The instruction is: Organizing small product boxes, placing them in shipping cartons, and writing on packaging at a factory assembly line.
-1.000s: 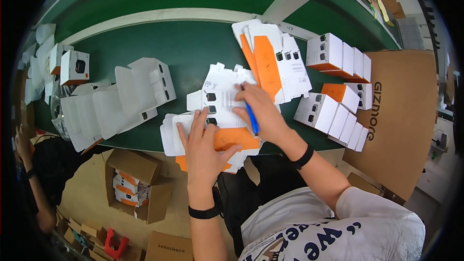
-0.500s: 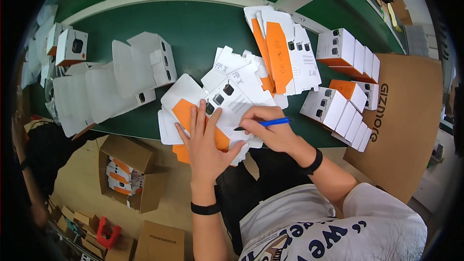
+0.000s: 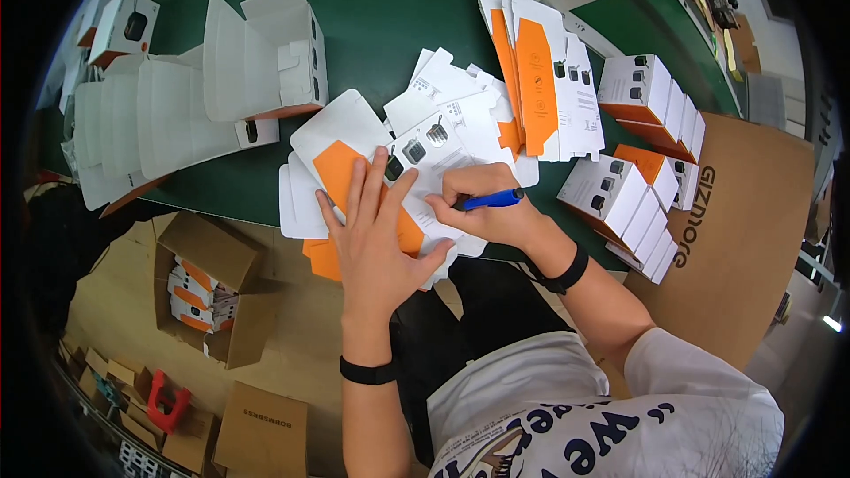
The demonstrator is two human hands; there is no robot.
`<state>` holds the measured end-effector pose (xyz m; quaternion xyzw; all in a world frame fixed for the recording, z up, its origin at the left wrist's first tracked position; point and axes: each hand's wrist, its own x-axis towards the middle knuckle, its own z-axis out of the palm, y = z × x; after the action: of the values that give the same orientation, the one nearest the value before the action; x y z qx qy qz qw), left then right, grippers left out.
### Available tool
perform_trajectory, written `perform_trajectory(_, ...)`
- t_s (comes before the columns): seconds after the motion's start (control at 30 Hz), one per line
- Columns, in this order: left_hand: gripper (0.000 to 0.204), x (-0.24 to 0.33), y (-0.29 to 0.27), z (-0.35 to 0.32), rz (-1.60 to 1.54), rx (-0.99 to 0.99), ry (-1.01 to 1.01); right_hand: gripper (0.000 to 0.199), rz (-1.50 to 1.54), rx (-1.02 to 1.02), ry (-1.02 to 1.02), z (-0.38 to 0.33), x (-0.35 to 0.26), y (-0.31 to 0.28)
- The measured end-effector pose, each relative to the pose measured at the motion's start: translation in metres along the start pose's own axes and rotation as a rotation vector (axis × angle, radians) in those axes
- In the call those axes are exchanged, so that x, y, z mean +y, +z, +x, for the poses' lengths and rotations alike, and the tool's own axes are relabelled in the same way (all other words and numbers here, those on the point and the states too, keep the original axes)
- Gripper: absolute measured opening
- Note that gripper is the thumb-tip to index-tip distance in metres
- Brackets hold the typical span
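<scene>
Nearby, open boxes (image 3: 168,115), closed boxes (image 3: 609,184) flanking flat cartons (image 3: 443,157).

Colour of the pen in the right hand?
The pen is mostly blue, dark at its ends; best seen in the head view.

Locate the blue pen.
In the head view, right of centre, the blue pen is in the right hand, over the flattened white-and-orange carton beneath the left hand.

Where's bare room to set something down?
On the table, widest between open boxes and the carton stack, beyond the flat cartons; narrower along the near edge, left of the flat cartons. Crowded: under left hand and right hand, and at right, closed boxes beside the stack.
</scene>
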<state>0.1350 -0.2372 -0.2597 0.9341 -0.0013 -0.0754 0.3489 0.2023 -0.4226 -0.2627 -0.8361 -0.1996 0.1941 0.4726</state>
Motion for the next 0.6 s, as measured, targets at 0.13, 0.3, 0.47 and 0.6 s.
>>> perform_trajectory(0.13,0.085,0.001,-0.002,0.001,0.008,-0.015,-0.004,0.025,-0.034,0.023,-0.065,0.000,0.000,0.001)
perform_trajectory(0.3,0.083,0.002,-0.005,0.003,-0.003,-0.007,0.006,0.011,0.338,0.379,0.058,-0.008,0.001,0.006)
perform_trajectory(0.47,0.086,-0.001,0.002,-0.004,-0.004,0.038,0.024,0.026,-0.138,0.488,0.048,-0.007,-0.018,0.009)
perform_trajectory(0.6,0.095,-0.004,0.012,-0.010,-0.040,0.077,0.029,0.036,-0.049,0.414,0.241,-0.008,-0.020,0.002)
